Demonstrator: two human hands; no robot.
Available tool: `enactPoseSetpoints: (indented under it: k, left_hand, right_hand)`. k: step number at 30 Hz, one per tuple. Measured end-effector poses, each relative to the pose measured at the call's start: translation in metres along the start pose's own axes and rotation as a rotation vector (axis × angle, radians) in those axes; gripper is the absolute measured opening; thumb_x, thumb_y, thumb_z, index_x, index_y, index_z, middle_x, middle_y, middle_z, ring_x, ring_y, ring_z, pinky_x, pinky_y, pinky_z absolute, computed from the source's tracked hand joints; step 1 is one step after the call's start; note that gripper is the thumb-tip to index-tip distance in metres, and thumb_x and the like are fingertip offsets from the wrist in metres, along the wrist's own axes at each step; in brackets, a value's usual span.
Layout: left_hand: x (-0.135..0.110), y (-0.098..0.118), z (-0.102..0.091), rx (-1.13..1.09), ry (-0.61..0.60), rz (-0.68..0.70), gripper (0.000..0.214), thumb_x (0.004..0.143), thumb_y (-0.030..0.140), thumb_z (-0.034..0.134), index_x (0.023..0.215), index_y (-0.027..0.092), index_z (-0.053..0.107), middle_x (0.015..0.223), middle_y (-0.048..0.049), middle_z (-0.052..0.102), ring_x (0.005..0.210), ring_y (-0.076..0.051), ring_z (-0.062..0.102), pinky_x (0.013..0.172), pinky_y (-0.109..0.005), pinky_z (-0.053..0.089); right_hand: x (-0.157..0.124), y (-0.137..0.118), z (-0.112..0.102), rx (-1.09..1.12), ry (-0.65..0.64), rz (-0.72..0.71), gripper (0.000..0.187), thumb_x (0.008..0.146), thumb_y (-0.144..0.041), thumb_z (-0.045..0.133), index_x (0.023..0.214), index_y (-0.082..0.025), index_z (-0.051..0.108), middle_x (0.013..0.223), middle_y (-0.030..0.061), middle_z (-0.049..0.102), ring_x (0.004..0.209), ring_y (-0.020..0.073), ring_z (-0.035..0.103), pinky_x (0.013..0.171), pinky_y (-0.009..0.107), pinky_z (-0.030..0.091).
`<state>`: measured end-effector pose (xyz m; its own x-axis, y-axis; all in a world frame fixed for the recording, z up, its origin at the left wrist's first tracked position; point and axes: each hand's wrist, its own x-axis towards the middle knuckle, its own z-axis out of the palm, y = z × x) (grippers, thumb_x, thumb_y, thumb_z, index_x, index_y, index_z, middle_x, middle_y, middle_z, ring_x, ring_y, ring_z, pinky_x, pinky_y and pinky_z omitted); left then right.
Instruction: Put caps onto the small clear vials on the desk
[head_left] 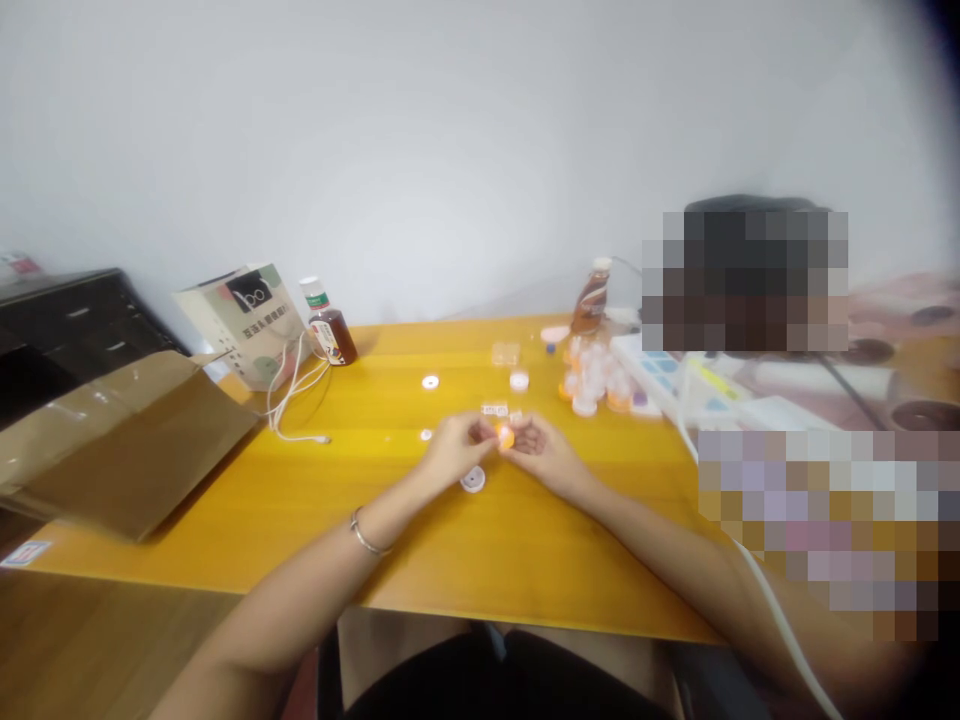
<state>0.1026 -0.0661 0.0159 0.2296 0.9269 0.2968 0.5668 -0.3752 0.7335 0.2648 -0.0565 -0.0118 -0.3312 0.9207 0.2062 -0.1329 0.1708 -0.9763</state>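
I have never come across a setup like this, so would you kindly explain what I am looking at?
There is no robot here: the single picture comes from a camera worn on a person's head, looking forward and down at their own bare hands. The left hand, with a bracelet on its wrist, and the right hand meet above a yellow-brown table. Between them they hold a small, bright orange object, too blurred to identify. Near the hands lie round white pieces. Farther right is a cluster of small white-and-orange containers, with a brown drink bottle behind it. On the left stands a dark bottle with a white cap, beside a white cable.
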Motion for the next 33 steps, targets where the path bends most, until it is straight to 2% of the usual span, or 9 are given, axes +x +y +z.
enactPoseSetpoints:
  k: [4, 8, 11, 13, 16, 19, 21, 25, 33]
  left_hand:
    - [0.001, 0.001, -0.001, -0.027, -0.008, -0.013, 0.015, 0.071, 0.027, 0.059, 0.074, 0.013, 0.059, 0.071, -0.0015, 0.061, 0.064, -0.010, 0.055, 0.056, -0.020, 0.040]
    - [0.003, 0.006, -0.018, 0.026, -0.076, 0.024, 0.022, 0.076, 0.034, 0.053, 0.077, 0.013, 0.060, 0.073, -0.0017, 0.061, 0.065, -0.011, 0.053, 0.058, -0.021, 0.039]
    - [0.000, 0.009, -0.039, 0.109, -0.342, 0.076, 0.029, 0.076, 0.041, 0.052, 0.081, 0.014, 0.060, 0.073, -0.0018, 0.060, 0.063, -0.011, 0.052, 0.058, -0.022, 0.039]
    - [-0.003, 0.010, -0.049, 0.153, -0.532, 0.121, 0.035, 0.067, 0.041, 0.062, 0.090, 0.016, 0.060, 0.079, -0.0024, 0.060, 0.068, -0.012, 0.053, 0.061, -0.022, 0.041]
    - [-0.005, 0.007, -0.056, 0.180, -0.633, 0.183, 0.037, 0.059, 0.030, 0.070, 0.092, 0.018, 0.060, 0.089, -0.0032, 0.058, 0.075, -0.013, 0.053, 0.067, -0.023, 0.042]
    - [-0.002, 0.003, -0.058, 0.063, -0.689, 0.149, 0.028, 0.066, 0.022, 0.064, 0.094, 0.017, 0.060, 0.085, -0.0027, 0.060, 0.072, -0.011, 0.054, 0.067, -0.023, 0.043]
    - [0.002, 0.001, -0.061, -0.085, -0.693, 0.076, 0.031, 0.071, 0.023, 0.061, 0.101, 0.017, 0.057, 0.089, -0.0041, 0.061, 0.076, -0.012, 0.056, 0.071, -0.024, 0.045]
    - [0.009, -0.002, -0.064, -0.339, -0.606, -0.035, 0.031, 0.075, 0.023, 0.058, 0.105, 0.016, 0.055, 0.103, -0.0091, 0.060, 0.091, -0.015, 0.056, 0.086, -0.032, 0.042]
    - [0.012, -0.012, -0.050, -0.511, -0.474, -0.063, 0.029, 0.072, 0.021, 0.062, 0.100, 0.014, 0.056, 0.102, -0.0095, 0.060, 0.092, -0.014, 0.057, 0.088, -0.032, 0.041]
  right_hand:
    - [-0.001, -0.002, 0.001, 0.000, -0.001, -0.005, 0.034, 0.058, -0.032, 0.072, 0.079, -0.022, 0.048, 0.081, 0.0002, 0.063, 0.077, 0.0138, 0.061, 0.079, 0.032, 0.048]
    - [0.000, -0.002, 0.000, -0.004, 0.009, 0.028, 0.035, 0.058, -0.033, 0.073, 0.080, -0.022, 0.048, 0.084, 0.0013, 0.064, 0.079, 0.0150, 0.062, 0.083, 0.035, 0.047]
    - [0.002, 0.000, -0.002, -0.023, 0.038, 0.043, 0.035, 0.057, -0.032, 0.073, 0.081, -0.022, 0.048, 0.084, 0.0011, 0.063, 0.079, 0.0149, 0.061, 0.084, 0.036, 0.046]
    - [0.002, 0.001, -0.003, -0.030, 0.045, 0.047, 0.035, 0.057, -0.031, 0.072, 0.081, -0.022, 0.048, 0.082, 0.0005, 0.063, 0.078, 0.0143, 0.061, 0.084, 0.036, 0.045]
    - [0.003, 0.001, -0.004, -0.037, 0.049, 0.057, 0.034, 0.057, -0.030, 0.072, 0.080, -0.021, 0.048, 0.081, 0.0003, 0.063, 0.077, 0.0140, 0.061, 0.084, 0.036, 0.045]
    - [0.002, 0.000, -0.004, -0.045, 0.062, 0.060, 0.034, 0.056, -0.030, 0.072, 0.080, -0.021, 0.049, 0.081, 0.0005, 0.063, 0.077, 0.0145, 0.061, 0.084, 0.037, 0.046]
    - [0.001, -0.001, -0.003, -0.050, 0.061, 0.059, 0.034, 0.056, -0.030, 0.072, 0.080, -0.021, 0.049, 0.082, 0.0009, 0.064, 0.077, 0.0148, 0.062, 0.084, 0.037, 0.046]
    - [0.000, -0.002, -0.003, -0.056, 0.058, 0.045, 0.034, 0.058, -0.030, 0.071, 0.083, -0.021, 0.050, 0.084, 0.0019, 0.064, 0.079, 0.0152, 0.062, 0.084, 0.037, 0.046]
    - [0.000, -0.002, -0.001, -0.078, 0.049, 0.054, 0.034, 0.057, -0.027, 0.071, 0.083, -0.021, 0.050, 0.082, 0.0015, 0.064, 0.075, 0.0145, 0.062, 0.081, 0.035, 0.047]
